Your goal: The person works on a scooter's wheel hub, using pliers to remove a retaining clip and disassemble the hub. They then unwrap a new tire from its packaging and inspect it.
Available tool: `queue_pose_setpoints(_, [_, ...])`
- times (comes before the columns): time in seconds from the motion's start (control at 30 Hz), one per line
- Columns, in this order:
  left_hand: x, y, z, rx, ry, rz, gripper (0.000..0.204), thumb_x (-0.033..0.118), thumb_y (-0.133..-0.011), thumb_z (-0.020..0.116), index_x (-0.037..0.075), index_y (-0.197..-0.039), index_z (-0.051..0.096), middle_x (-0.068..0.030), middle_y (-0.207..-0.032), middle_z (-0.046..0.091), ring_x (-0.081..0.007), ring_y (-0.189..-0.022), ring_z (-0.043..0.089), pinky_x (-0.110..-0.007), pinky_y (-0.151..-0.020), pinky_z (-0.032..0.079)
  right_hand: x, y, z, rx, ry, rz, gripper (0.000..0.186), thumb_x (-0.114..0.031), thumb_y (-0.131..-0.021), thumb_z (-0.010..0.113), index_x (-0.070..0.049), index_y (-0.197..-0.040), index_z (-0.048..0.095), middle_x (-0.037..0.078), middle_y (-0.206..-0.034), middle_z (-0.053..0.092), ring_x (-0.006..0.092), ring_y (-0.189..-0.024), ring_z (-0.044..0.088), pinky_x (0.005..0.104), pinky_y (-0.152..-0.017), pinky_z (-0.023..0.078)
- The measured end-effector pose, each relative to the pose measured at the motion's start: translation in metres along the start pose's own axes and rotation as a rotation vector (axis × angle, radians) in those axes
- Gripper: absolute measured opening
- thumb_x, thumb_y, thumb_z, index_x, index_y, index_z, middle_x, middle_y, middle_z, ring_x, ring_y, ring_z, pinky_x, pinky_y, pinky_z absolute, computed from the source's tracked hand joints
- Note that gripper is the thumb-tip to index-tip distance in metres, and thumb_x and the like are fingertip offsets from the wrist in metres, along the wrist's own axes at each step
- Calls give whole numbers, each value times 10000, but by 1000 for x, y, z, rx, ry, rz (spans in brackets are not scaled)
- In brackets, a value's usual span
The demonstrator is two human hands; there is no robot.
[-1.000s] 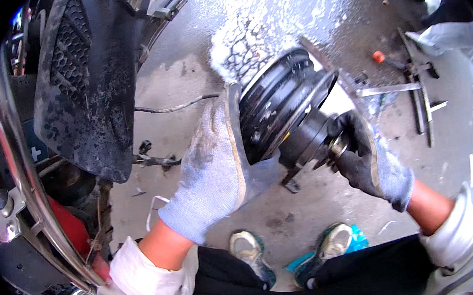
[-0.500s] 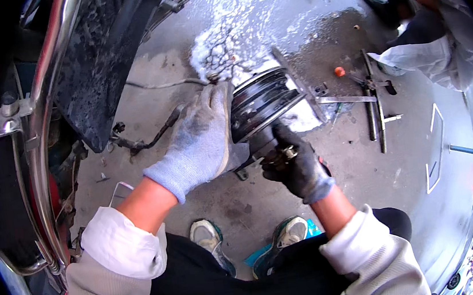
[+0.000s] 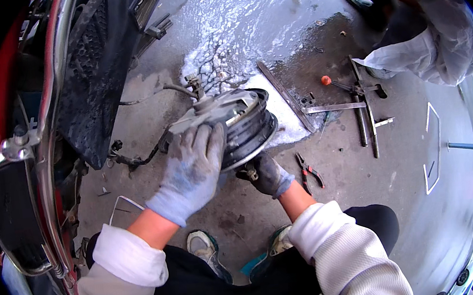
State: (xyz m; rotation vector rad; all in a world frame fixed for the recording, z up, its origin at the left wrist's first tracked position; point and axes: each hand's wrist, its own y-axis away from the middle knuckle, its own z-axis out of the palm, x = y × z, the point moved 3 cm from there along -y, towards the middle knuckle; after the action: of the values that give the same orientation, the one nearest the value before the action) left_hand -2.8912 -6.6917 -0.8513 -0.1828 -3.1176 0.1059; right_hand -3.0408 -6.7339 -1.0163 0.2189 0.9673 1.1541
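My gray-gloved left hand [image 3: 190, 169] grips the side of a black wheel rim [image 3: 247, 138], fingers curled over the dusty metal hub face. The rim is tilted, with a fitting standing up from the hub's top. My right hand [image 3: 265, 176], in a darkened glove, is closed on a small metal end piece at the lower side of the wheel, partly hidden beneath it. Red-and-black pliers [image 3: 312, 174] lie on the floor just right of that hand. A flat metal bar [image 3: 283, 93] lies on a white wet patch behind the wheel.
A vehicle's chrome tube [image 3: 51, 109] and black panel [image 3: 88, 82] fill the left, with cables on the floor. At right lie metal bars [image 3: 363, 122], an orange-tipped tool [image 3: 326, 80] and a white bent frame [image 3: 429, 179]. A co-worker's draped sleeve [image 3: 439, 45] and shoe are at upper right.
The wheel has turned, bringing its hub face upward. My left hand moved onto that face; my right hand moved left and underneath. The pliers came into sight, and the co-worker shows more.
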Motion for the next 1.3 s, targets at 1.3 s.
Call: queue_pose_setpoints(1.3, [16, 53, -46, -430, 412, -154, 319, 311, -932, 581, 0, -968, 639, -200, -1293, 608, -346, -1214, 555, -452, -1024, 443, -35, 76, 13, 531, -264, 116, 305, -118, -987, 490, -4, -1266, 535, 80, -1161, 628, 163, -1026, 635, 305, -891, 547])
